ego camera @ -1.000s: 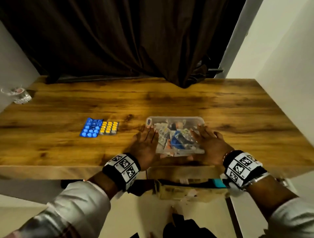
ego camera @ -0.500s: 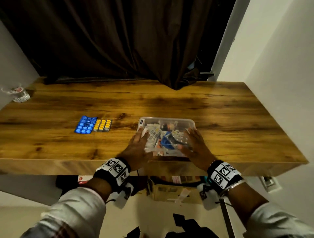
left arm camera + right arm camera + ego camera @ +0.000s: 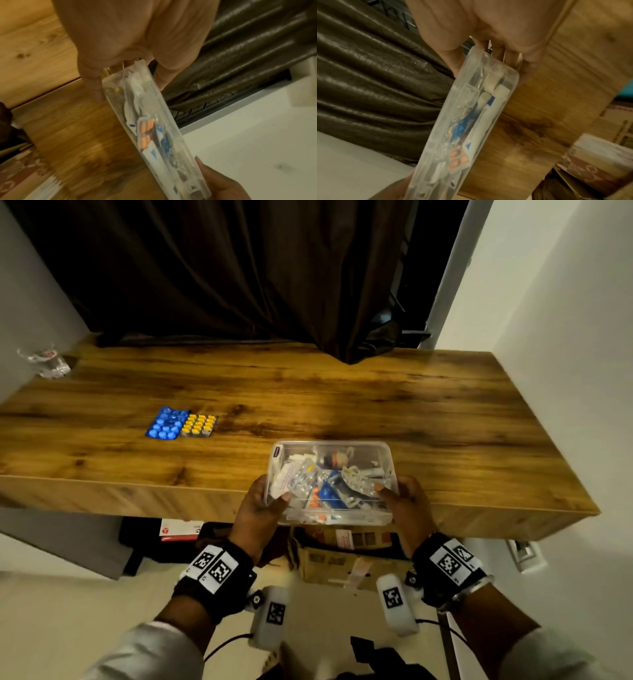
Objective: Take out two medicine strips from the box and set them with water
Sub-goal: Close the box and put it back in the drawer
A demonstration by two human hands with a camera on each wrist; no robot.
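Note:
A clear lidded plastic box (image 3: 330, 474) full of medicine strips and tubes is held at the table's front edge, partly past it. My left hand (image 3: 260, 508) grips its left end, thumb on the lid. My right hand (image 3: 407, 508) grips the right end the same way. The left wrist view shows the box (image 3: 154, 128) edge-on with fingers under it, as does the right wrist view of the box (image 3: 471, 121). A blue strip (image 3: 166, 423) and a yellow strip (image 3: 198, 425) lie side by side on the wooden table (image 3: 342, 398), left of the box. A glass (image 3: 44, 361) stands at the far left corner.
A dark curtain (image 3: 257, 268) hangs behind the table, its hem touching the back edge. A white wall (image 3: 565, 371) borders the right side. Under the table sit a cardboard carton (image 3: 342, 556) and a dark bag with a red and white packet (image 3: 181, 530).
Both hands went from resting on the box on the table to gripping its ends, and the box has come toward me, over the front edge. The two strips stayed put.

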